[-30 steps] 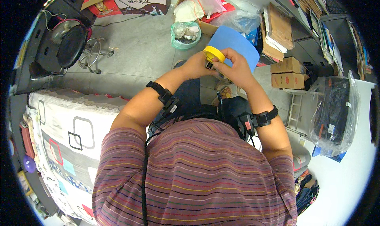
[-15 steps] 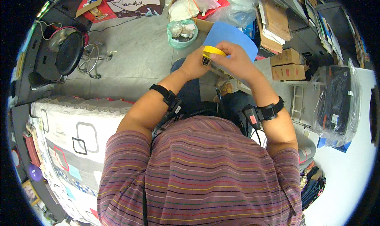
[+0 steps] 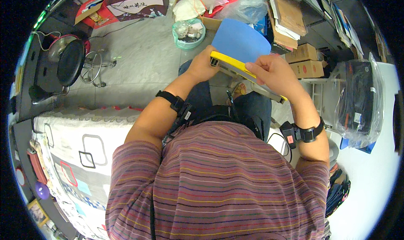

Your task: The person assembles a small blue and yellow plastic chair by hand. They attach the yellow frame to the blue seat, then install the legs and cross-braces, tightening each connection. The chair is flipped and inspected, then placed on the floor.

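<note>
A long grey bar (image 3: 266, 90) with a squared end slants across in front of me, over my legs. A flat yellow strip (image 3: 229, 61) runs along its upper edge. My left hand (image 3: 203, 66) grips the bar near its squared left end, fingers hidden behind it. Around the middle of the bar, my right hand (image 3: 275, 75) has its fingers curled, with thumb and fingertips pinching the strip. The bar's far right end, with a bit of yellow, shows below my right wrist.
Past the bar stands a blue rounded panel (image 3: 240, 40). Beyond it are a bin with a green liner (image 3: 188, 34), plastic bags and stacked papers (image 3: 288, 17). Cartons (image 3: 307, 69) and a plastic-wrapped black case (image 3: 355, 101) stand right. A bed (image 3: 84, 156) and black stool (image 3: 71, 63) are left.
The yellow strip was bent in a loop between my hands; now it lies straight along the bar. My right hand has moved right and slightly down, away from my left hand.
</note>
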Available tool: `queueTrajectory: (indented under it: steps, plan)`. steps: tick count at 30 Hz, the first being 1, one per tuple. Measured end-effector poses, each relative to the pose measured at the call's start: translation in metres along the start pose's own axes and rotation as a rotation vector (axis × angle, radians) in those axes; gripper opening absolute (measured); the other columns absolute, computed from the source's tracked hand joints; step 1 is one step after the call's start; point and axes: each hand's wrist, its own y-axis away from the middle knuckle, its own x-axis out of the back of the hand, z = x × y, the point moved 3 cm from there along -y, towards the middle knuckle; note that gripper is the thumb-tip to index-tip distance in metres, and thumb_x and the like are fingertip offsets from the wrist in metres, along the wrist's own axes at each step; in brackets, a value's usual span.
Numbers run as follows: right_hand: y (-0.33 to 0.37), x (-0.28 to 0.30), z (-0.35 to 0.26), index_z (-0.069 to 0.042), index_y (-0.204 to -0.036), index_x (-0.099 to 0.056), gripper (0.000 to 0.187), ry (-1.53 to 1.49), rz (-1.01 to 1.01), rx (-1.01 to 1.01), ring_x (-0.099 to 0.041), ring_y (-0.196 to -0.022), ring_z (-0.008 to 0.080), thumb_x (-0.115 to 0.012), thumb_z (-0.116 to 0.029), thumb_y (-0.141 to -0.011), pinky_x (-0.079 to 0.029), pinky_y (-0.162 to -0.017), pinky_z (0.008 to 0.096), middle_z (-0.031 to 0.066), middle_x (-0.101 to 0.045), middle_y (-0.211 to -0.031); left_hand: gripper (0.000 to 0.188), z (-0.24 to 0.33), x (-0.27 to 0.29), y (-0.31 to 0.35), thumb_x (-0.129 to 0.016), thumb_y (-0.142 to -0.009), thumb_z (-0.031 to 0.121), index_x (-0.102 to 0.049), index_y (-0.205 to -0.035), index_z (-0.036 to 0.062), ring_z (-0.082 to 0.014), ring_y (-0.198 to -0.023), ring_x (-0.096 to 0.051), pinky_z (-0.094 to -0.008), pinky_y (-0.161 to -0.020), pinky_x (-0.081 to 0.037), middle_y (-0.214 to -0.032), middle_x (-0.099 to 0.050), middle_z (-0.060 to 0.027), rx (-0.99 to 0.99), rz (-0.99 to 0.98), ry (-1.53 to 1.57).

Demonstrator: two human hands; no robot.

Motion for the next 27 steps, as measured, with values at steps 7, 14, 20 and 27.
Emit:
queueTrajectory:
  steps: [7, 14, 20, 27]
  plan:
    - [0.026, 0.023, 0.030, -0.003, -0.063, -0.062, 0.043, -0.045, 0.010, -0.080, -0.055, -0.048, 0.0102, -0.067, -0.038, -0.089, -0.041, -0.045, 0.0280, 0.0038, -0.059, -0.053, 0.039, 0.001, 0.001, 0.000, -0.071, -0.075, 0.007, -0.051, -0.108, 0.0070, -0.0365, -0.100, -0.061, -0.0412, -0.084, -0.049, -0.102, -0.063, -0.0178, -0.006, -0.009, -0.015]
    - [0.056, 0.042, 0.072, -0.006, -0.058, -0.057, 0.046, -0.158, 0.047, -0.091, -0.051, -0.046, 0.0062, -0.069, -0.039, -0.088, -0.037, -0.044, 0.0257, 0.0002, -0.052, -0.049, 0.037, 0.004, 0.001, -0.002, -0.068, -0.079, 0.005, -0.051, -0.111, 0.0051, -0.0322, -0.097, -0.064, -0.0387, -0.082, -0.050, -0.103, -0.064, -0.0166, -0.090, -0.007, -0.032]
    - [0.078, 0.053, 0.112, -0.007, -0.058, -0.057, 0.049, -0.083, 0.142, -0.129, -0.047, -0.043, 0.0069, -0.070, -0.044, -0.087, -0.036, -0.043, 0.0263, -0.0011, -0.050, -0.047, 0.033, 0.007, 0.002, -0.001, -0.068, -0.081, 0.005, -0.054, -0.110, 0.0046, -0.0265, -0.096, -0.065, -0.0347, -0.082, -0.051, -0.101, -0.065, -0.0134, -0.098, -0.019, -0.052]
    - [0.103, 0.053, 0.167, -0.007, -0.056, -0.057, 0.052, -0.109, 0.241, -0.190, -0.044, -0.042, 0.0094, -0.069, -0.048, -0.086, -0.035, -0.043, 0.0284, 0.0003, -0.048, -0.046, 0.033, 0.008, 0.002, -0.003, -0.071, -0.080, 0.003, -0.054, -0.108, 0.0031, -0.0259, -0.100, -0.065, -0.0346, -0.088, -0.049, -0.109, -0.066, -0.0140, -0.114, -0.023, -0.070]
